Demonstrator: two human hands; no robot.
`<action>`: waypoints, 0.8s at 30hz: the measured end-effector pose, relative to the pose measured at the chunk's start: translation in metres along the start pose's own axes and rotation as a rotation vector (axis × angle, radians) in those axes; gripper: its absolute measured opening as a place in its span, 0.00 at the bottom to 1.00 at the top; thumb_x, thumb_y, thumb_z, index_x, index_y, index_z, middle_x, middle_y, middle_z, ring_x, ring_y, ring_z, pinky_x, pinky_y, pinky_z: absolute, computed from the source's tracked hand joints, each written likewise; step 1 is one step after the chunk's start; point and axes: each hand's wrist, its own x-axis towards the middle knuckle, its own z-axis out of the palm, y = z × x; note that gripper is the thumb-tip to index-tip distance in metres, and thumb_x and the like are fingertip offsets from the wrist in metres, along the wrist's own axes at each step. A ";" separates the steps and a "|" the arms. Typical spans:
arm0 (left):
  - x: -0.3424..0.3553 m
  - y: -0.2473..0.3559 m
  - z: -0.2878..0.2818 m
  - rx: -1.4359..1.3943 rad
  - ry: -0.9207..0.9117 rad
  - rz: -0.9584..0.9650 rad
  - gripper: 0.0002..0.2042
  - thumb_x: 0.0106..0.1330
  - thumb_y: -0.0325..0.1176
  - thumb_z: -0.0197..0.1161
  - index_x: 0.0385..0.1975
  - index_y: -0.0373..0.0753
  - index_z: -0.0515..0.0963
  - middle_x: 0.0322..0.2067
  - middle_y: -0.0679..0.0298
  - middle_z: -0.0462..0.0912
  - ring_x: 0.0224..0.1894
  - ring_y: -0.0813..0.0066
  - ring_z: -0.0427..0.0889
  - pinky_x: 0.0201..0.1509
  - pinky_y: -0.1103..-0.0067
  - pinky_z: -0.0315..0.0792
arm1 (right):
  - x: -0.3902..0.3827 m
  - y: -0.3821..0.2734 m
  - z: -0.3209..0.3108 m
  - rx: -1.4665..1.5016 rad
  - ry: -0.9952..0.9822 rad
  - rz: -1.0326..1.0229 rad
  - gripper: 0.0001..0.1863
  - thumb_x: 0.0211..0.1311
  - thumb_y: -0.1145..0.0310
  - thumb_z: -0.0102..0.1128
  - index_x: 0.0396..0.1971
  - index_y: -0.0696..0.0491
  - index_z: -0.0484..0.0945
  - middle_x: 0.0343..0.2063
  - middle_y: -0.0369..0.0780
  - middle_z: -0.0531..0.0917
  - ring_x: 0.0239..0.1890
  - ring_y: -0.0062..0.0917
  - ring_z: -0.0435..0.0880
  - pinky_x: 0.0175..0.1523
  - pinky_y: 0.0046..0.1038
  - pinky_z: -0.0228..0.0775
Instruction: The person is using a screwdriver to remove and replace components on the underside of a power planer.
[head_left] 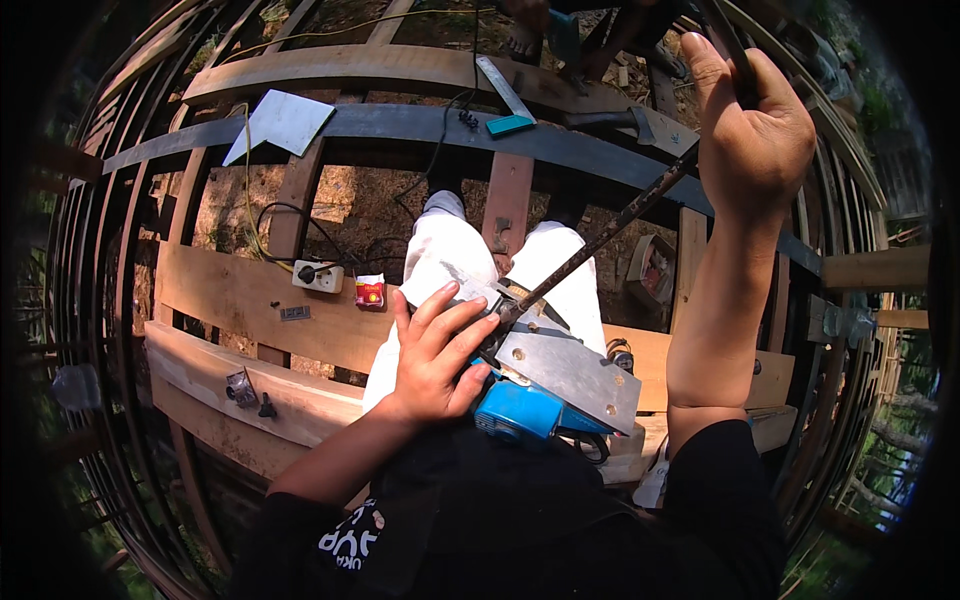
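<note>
A blue electric planer [520, 405] lies upturned in my lap on white trousers, its silver metal sole [585, 368] facing up. My left hand [440, 350] lies on the planer's front part, fingers stretched and apart. My right hand [750, 140], raised at the upper right, is wrapped round a long dark metal bar [625, 210]. The bar slants down to the planer beside my left fingertips; its exact contact point is hard to make out.
Wooden slats [240, 360] carry a power strip [317, 276], a red packet [369, 291] and small metal parts [242, 390]. Farther off are a white board [280, 122], a square [510, 124], a hatchet [635, 125] and a box [650, 270]. Another person [540, 20] is at the top.
</note>
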 end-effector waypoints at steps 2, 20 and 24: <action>0.001 -0.001 0.001 -0.019 -0.030 -0.003 0.22 0.68 0.44 0.52 0.53 0.37 0.80 0.54 0.57 0.80 0.69 0.52 0.64 0.77 0.55 0.25 | -0.001 0.001 0.003 -0.040 0.014 0.066 0.09 0.64 0.68 0.68 0.28 0.58 0.86 0.17 0.26 0.74 0.23 0.07 0.67 0.29 0.13 0.57; -0.001 -0.003 -0.002 -0.099 0.034 -0.055 0.22 0.63 0.42 0.63 0.55 0.36 0.78 0.52 0.61 0.81 0.68 0.58 0.68 0.75 0.52 0.18 | -0.005 0.049 0.026 0.238 0.187 0.168 0.08 0.62 0.72 0.68 0.34 0.63 0.86 0.26 0.35 0.83 0.29 0.14 0.76 0.38 0.16 0.65; 0.002 -0.004 -0.004 -0.108 0.041 -0.064 0.21 0.65 0.42 0.59 0.54 0.37 0.79 0.51 0.60 0.83 0.68 0.55 0.68 0.76 0.55 0.19 | 0.000 0.045 0.036 0.297 0.223 0.137 0.09 0.63 0.74 0.67 0.23 0.59 0.81 0.16 0.24 0.66 0.20 0.07 0.57 0.26 0.18 0.40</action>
